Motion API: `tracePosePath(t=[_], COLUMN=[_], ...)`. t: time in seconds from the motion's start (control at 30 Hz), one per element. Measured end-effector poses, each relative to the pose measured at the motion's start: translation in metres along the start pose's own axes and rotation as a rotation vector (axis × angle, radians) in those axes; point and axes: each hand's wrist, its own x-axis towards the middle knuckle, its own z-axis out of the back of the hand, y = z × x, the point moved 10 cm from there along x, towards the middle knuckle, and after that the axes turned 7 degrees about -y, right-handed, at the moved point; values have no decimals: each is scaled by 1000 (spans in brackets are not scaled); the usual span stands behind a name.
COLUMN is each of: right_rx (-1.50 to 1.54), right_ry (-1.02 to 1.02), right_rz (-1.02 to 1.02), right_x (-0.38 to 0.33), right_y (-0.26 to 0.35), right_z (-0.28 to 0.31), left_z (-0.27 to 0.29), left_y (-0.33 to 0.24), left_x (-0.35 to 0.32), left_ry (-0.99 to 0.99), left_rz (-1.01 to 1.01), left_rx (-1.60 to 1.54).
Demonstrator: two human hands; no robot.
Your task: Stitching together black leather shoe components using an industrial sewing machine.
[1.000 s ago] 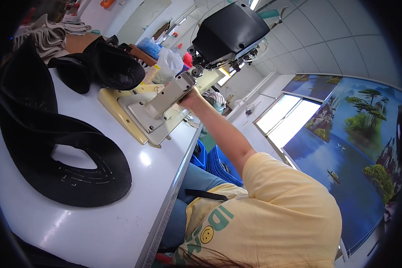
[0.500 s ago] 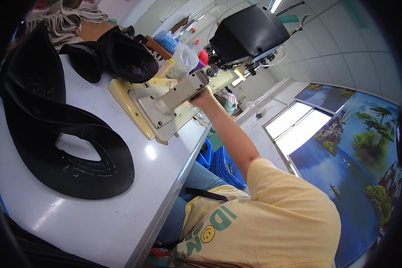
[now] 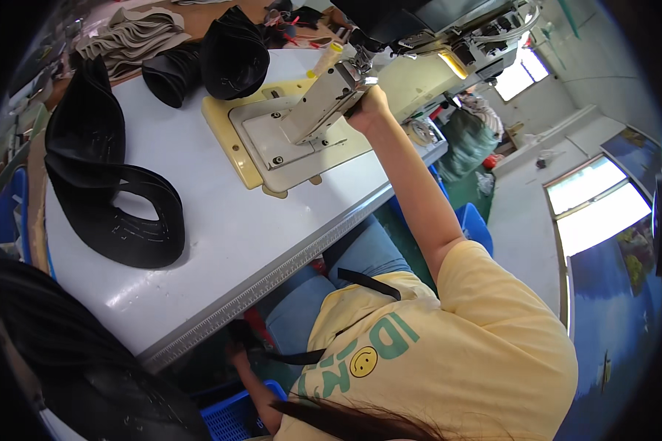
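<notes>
My right hand (image 3: 369, 109) is raised at the upper end of the post of a post-bed sewing machine (image 3: 318, 109), just below the needle area. Its fingers curl in behind the post, and what they close on is hidden. My left hand (image 3: 237, 356) hangs low beyond the table edge, above a blue plastic basket (image 3: 237, 417). A dark shape lies against its fingers, which are too shadowed to read. On the white table, left of the machine, a curved black stitched piece (image 3: 136, 239) stands folded in loops. Two smaller black curled pieces, including one (image 3: 234, 59), stand behind it.
A ruler strip (image 3: 257, 283) runs along the table's front edge. Stacked beige pieces (image 3: 136, 37) lie at the far left. A yellow thread spool (image 3: 329, 55) stands behind the machine post. Black layered material (image 3: 81, 353) fills the lower left. The black machine head (image 3: 397, 18) overhangs the top.
My view has swung so the table and machine sit differently in it. My left forearm and hand have come into sight below the table edge. My right hand stays at the machine post.
</notes>
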Motion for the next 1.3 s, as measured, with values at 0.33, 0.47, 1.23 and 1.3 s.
tracePosePath(t=[0.33,0.47,1.23,1.3], right_rx=[-9,7,25,66], right_ry=[87,158,443,367], right_rz=[-1,20,-43,-31], right_x=[37,22,16,18], right_y=[-19,-24,-32,-26], right_z=[4,0,-20,-16], left_z=[226,285,460,469], left_y=[-355,-467,-842,-814], left_x=[-155,-165,-190,-189], left_ry=[8,-242,-491,-486], left_rz=[-117,-428,-1193,-1253], left_rx=[-640,-1062,-513,-602])
